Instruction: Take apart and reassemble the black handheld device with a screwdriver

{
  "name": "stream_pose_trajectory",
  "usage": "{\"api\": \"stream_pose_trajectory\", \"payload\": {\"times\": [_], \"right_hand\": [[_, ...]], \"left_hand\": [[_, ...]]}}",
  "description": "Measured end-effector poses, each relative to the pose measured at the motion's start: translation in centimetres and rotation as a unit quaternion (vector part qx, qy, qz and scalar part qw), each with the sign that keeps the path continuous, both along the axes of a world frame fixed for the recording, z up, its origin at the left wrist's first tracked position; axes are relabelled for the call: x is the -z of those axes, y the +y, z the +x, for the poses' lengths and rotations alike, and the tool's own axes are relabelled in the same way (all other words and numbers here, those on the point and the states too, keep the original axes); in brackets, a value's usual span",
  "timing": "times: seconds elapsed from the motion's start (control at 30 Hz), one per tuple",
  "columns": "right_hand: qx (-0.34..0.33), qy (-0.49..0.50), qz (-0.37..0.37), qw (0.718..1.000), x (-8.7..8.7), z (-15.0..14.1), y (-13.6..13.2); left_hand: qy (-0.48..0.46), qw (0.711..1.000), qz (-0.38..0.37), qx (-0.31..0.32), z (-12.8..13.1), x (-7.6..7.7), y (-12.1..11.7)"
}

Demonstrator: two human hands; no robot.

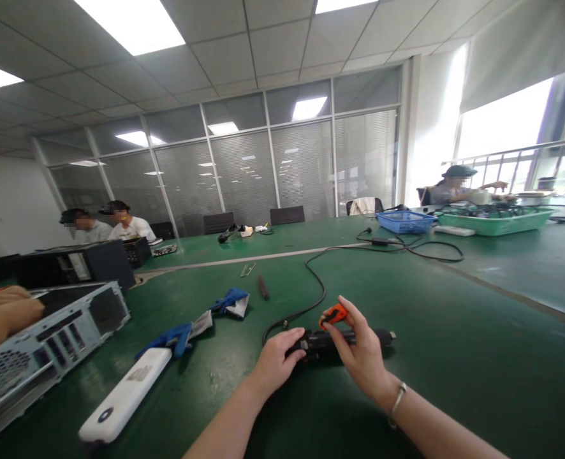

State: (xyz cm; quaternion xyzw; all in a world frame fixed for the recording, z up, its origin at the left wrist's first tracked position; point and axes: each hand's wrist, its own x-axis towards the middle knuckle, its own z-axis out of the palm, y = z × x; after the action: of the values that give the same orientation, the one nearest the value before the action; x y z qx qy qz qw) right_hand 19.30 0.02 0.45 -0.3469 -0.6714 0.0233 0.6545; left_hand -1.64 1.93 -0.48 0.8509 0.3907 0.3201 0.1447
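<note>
A black corded tool (323, 341), which looks like an electric screwdriver, lies sideways on the green table with its metal tip pointing right. My left hand (281, 357) is closed around its left end, where the cord (318, 277) leads away. Between the thumb and fingers of my right hand (363, 350) is a small orange and black piece (333, 315), held just above the tool's body. What kind of piece it is I cannot make out. My right hand hides part of the tool.
Left of my hands are blue and grey gloves (180, 336), a white power strip-like bar (127, 395) and an open computer case (57, 344) with another person's hand (9, 315) on it. A brown strip (263, 287) lies ahead. Blue (405, 223) and green baskets (502, 223) stand far right.
</note>
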Motion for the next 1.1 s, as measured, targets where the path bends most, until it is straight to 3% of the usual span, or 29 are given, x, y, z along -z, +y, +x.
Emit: {"api": "stream_pose_trajectory", "payload": {"times": [0.17, 0.43, 0.6, 0.77, 0.93, 1.1], "right_hand": [[0.012, -0.072, -0.021, 0.997, -0.7, -1.4, -0.1], [0.054, -0.193, -0.045, 0.979, -4.0, -2.9, 0.9], [0.029, -0.144, -0.099, 0.984, -4.5, -3.7, 1.1], [0.054, -0.151, -0.112, 0.981, -4.4, -4.1, 0.4], [-0.033, -0.113, -0.095, 0.989, -4.2, -3.7, 0.3], [0.009, -0.115, -0.103, 0.988, -4.2, -3.6, 0.1]], "left_hand": [[-0.014, 1.000, 0.000, 0.004, 0.1, -0.2, -0.4], [-0.017, 1.000, 0.019, -0.002, 0.6, -0.2, 0.0], [-0.006, 0.999, 0.031, 0.006, 0.5, 0.2, 0.8], [-0.002, 0.999, 0.040, 0.026, 0.3, 0.3, 1.0], [0.006, 0.999, 0.035, 0.009, 0.0, 0.6, 1.2], [-0.001, 0.999, 0.047, 0.013, -0.1, 0.8, 1.4]]}}
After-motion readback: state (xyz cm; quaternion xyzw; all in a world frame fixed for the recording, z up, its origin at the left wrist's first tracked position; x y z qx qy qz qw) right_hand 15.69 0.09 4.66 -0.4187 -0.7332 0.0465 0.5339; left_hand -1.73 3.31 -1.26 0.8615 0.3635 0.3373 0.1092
